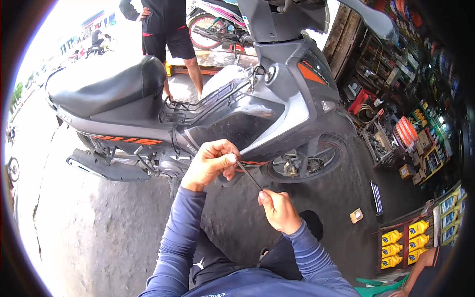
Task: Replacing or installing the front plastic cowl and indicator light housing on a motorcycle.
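Observation:
In front of my chest, a thin dark rod or strip (250, 176) runs slanting between my two hands; its exact kind is too small to make out. My left hand (215, 162) pinches its upper end between thumb and fingertips. The lower end is gripped by my right hand (280, 210), fingers curled round it. Both ends are hidden in my fingers. Just beyond my hands stands a dark grey scooter (247, 119) with orange markings, side-on, its black seat (106, 84) to the left and its front wheel (309, 161) to the right.
A person in black shorts (168, 29) stands behind the scooter, near a pink-and-white motorcycle (215, 24). Cluttered shelves of parts (396, 99) line the right. Yellow bottles (392, 249) fill a rack at lower right, beside another person's arm (420, 272). A small box (356, 216) lies on the floor.

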Available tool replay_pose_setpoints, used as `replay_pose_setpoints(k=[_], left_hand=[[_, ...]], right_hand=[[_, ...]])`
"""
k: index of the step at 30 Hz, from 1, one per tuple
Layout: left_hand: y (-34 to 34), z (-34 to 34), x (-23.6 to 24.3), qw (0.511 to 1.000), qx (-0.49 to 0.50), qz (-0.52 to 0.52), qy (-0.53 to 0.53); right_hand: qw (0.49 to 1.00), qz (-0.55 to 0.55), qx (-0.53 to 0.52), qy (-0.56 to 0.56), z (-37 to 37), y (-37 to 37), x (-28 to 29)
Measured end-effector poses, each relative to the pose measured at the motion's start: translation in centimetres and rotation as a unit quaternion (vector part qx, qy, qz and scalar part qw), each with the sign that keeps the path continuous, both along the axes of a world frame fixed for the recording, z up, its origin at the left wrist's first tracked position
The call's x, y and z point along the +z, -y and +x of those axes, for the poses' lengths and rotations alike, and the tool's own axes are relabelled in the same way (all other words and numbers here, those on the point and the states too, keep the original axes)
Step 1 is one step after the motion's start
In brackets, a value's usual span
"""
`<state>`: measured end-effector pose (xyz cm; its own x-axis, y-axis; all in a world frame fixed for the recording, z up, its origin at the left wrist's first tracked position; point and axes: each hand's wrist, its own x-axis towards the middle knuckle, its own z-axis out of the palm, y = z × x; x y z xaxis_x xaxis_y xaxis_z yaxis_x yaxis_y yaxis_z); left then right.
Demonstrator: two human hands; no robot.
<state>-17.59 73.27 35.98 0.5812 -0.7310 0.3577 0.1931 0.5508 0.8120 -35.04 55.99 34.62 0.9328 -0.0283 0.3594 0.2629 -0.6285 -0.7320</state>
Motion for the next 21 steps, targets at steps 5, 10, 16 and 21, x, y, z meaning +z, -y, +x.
replay_pose_setpoints(k=[5, 10, 16, 21], left_hand=[[2.3, 1.8, 2.7, 0.999, -0.024, -0.037, -0.027], [9.0, 4.8, 9.3, 0.992, 0.077, -0.002, -0.097], [12.0, 8.5, 16.3, 0.965, 0.255, 0.052, 0.024], [12.3, 10.1, 18.3, 0.968, 0.23, 0.074, 0.067]], right_hand=[[0.89, 0.392, 0.07, -0.223, 0.8, -1.2, 2.0], [0.833, 0.544, 0.037, -0.094, 6.4, -2.4, 6.2], [0.79, 0.608, 0.078, -0.023, 12.5, -1.8, 12.3], [0.774, 0.621, 0.119, -0.028, 15.0, -0.1, 14.8]])
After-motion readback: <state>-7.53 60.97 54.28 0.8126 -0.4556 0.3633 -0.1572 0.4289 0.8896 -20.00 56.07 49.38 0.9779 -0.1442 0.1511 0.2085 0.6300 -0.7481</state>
